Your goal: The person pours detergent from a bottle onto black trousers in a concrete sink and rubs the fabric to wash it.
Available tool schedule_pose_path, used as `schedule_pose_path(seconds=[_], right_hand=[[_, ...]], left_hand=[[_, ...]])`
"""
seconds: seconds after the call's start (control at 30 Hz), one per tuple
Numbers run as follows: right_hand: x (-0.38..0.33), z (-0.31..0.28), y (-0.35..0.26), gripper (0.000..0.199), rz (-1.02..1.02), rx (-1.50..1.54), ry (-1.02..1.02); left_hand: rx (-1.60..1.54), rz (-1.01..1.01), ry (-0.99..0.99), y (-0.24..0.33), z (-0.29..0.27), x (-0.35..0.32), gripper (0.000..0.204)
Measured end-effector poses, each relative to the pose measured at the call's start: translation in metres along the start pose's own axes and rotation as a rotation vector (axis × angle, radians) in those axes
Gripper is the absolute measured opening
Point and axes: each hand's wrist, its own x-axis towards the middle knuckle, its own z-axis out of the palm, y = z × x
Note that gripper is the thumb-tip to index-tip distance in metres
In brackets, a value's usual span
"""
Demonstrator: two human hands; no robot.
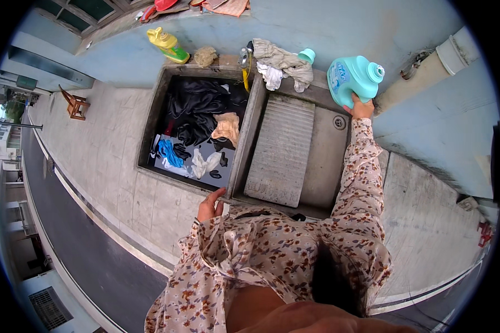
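Note:
My right hand (363,106) grips a turquoise detergent jug (343,81) at the far right corner of the stone sink (243,145). The jug's spout shows no cap; a turquoise cap (306,55) sits on the back ledge beside bunched cloths (284,61). Near the sink's front rim, my left hand (210,206) holds nothing, its index finger stretched out; I cannot tell whether it touches the rim. The left basin holds water with dark clothes (197,102), a peach cloth (225,129), a blue cloth (171,154) and a white cloth (205,163).
A ribbed washboard slab (280,150) fills much of the right basin, next to a drain (339,122). A tap with a yellow hose (245,72), a scrubber (205,56) and a yellow-green bottle (168,46) line the back. A pipe (428,72) stands right; a wooden chair (75,104) stands left.

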Motion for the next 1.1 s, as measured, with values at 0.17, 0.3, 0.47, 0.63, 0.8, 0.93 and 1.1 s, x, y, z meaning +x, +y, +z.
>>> schedule_pose_path(seconds=[0.17, 0.3, 0.47, 0.63, 0.8, 0.93, 1.1], right_hand=[[-0.004, -0.007, 0.013, 0.031, -0.011, -0.136, -0.031], [-0.004, -0.009, 0.013, 0.030, -0.064, -0.114, 0.019], [0.012, 0.010, -0.003, 0.028, -0.147, -0.264, -0.063], [0.057, 0.009, 0.009, 0.031, -0.097, -0.399, -0.206], [0.096, 0.021, 0.017, 0.049, 0.021, -0.460, -0.133], [0.116, 0.007, 0.049, 0.061, 0.011, -0.343, -0.110], [0.066, 0.005, 0.024, 0.075, -0.051, -0.505, -0.062]], left_hand=[[0.000, -0.017, -0.043, 0.005, 0.008, -0.006, 0.038], [-0.001, -0.009, -0.045, 0.015, 0.015, -0.011, 0.038], [0.021, -0.006, -0.021, 0.010, 0.014, -0.012, 0.037], [0.079, 0.112, 0.047, 0.004, 0.021, -0.024, 0.040], [0.058, -0.031, 0.029, 0.011, 0.016, -0.028, 0.040], [0.026, -0.055, 0.037, 0.005, 0.018, -0.027, 0.042], [0.017, -0.038, 0.090, -0.003, -0.003, -0.003, 0.043]])
